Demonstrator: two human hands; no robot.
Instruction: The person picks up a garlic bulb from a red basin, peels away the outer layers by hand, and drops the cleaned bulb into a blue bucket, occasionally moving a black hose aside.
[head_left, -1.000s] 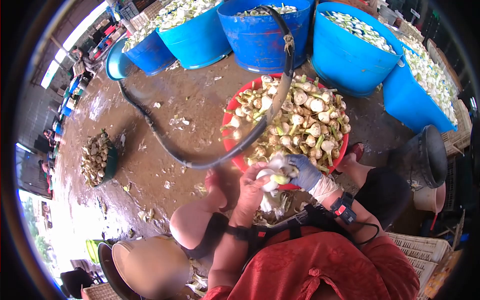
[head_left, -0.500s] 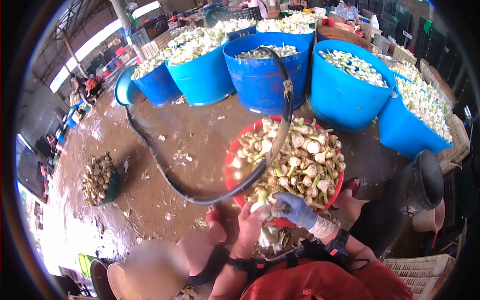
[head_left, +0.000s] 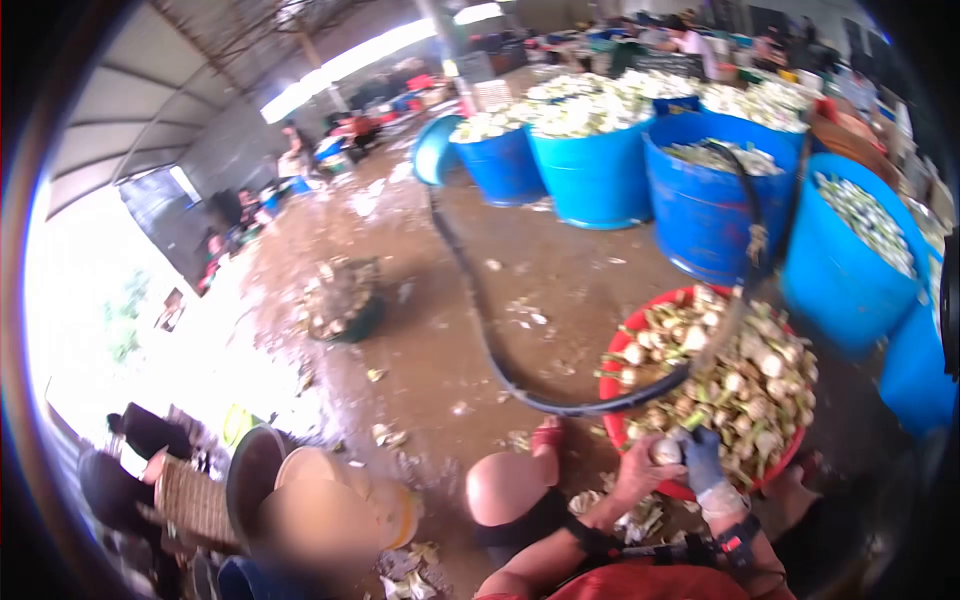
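Note:
A red basin [head_left: 612, 375] heaped with garlic bulbs [head_left: 757, 385] stands on the wet floor before me. At its near edge my bare left hand [head_left: 643, 470] has its fingers round a white peeled garlic bulb [head_left: 665, 452]. My right hand [head_left: 703, 458], in a blue-grey glove, is beside the bulb with its fingers bent; what it holds, if anything, is too small to make out. Peeled skins [head_left: 640, 520] lie on the floor below my hands. A black hose [head_left: 560, 407] curves across the basin's left part.
Blue tubs [head_left: 590, 180] of garlic stand in a row ahead. A green basket [head_left: 365, 318] with garlic is on the floor at left. Buckets [head_left: 262, 480] and a woven basket [head_left: 195, 503] stand at lower left, near another person [head_left: 150, 432]. More people are seated far back.
The view has swung left, so the basin and tubs appear farther right, and the lower-left buckets and person have come into view. Both hands remain together at the basin's near edge.

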